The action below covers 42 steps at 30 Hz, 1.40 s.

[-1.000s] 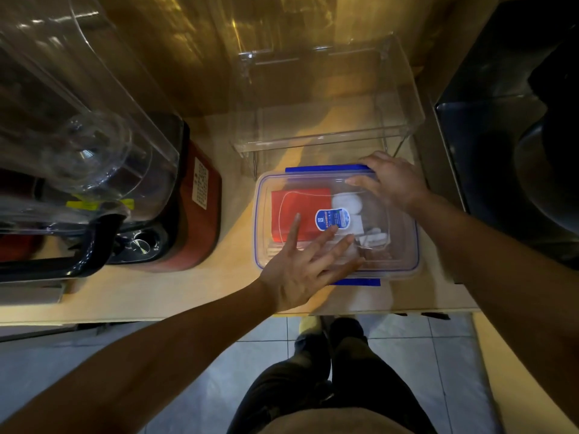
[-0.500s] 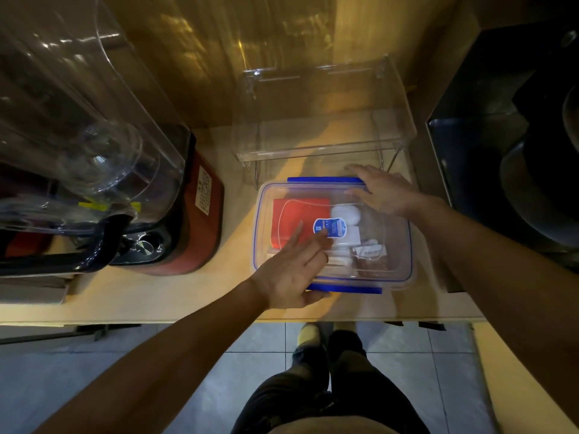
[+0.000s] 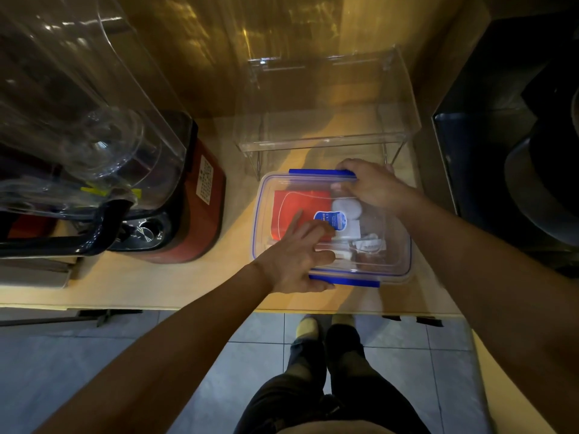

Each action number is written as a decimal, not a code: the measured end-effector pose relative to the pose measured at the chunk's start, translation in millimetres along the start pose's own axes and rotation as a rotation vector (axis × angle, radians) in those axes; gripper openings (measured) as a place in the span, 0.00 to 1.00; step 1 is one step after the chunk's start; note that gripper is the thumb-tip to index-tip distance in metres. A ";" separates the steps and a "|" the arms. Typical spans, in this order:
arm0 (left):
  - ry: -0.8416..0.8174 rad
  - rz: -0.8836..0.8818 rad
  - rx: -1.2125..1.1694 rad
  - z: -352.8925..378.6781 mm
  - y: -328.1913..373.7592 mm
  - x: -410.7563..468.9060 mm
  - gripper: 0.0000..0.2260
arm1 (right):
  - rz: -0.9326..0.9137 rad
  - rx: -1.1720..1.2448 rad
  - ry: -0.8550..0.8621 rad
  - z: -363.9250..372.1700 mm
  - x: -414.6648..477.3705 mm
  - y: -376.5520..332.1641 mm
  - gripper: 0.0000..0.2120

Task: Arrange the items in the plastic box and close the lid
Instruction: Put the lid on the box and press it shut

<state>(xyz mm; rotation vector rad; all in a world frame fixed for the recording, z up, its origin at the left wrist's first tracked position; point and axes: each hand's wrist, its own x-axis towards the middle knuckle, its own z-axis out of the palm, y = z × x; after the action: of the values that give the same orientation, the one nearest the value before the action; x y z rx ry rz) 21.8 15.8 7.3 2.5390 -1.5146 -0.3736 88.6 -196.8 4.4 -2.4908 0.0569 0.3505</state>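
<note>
Though lidded, box (image 3: pixel 332 227) btwn blender (image 3: pixel 175 195), organizer (image 3: pixel 326 120).

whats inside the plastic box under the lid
Through the clear lid of the plastic box: a flat red packet, a round white item and small white pieces. The left hand and right hand cover parts.

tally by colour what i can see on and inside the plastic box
blue latches: 2
blue label: 1
red flat item: 1
white round item: 1
total: 5, not counting small white bits near the front, too blurred to count
</note>
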 end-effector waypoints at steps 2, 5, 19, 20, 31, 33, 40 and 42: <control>-0.020 0.024 0.000 -2.2 -0.6 1.3 0.17 | -0.006 0.015 0.032 0.7 -0.7 -0.7 0.15; -0.070 0.067 -0.006 -6.2 -2.0 5.7 0.16 | -0.016 0.011 0.065 0.9 -1.8 -0.7 0.17; -0.151 0.042 -0.072 -8.7 4.5 13.5 0.16 | -0.032 0.005 0.113 3.7 -1.5 -2.5 0.18; -0.151 0.034 -0.070 -8.4 4.7 14.3 0.16 | -0.034 0.000 0.116 3.9 -2.3 -2.5 0.18; 0.312 -0.626 -0.171 12.3 7.9 -3.6 0.25 | 0.096 -0.149 0.256 7.9 -46.5 29.8 0.25; 0.263 -0.916 -0.138 20.0 4.7 -8.6 0.31 | 0.220 0.003 0.293 11.7 -61.7 38.5 0.26; 0.483 -1.226 -1.006 3.2 -16.3 -9.9 0.28 | 0.458 0.570 0.289 30.3 -89.6 46.5 0.20; 0.463 -1.306 -1.024 -3.1 -25.9 -12.5 0.25 | 0.476 0.592 0.291 30.7 -91.1 45.7 0.19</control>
<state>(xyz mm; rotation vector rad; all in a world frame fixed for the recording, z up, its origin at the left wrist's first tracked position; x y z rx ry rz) 38.8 39.1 5.1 2.0459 0.5677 -0.4490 -12.1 -219.6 -21.6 -1.8946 0.7657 0.1283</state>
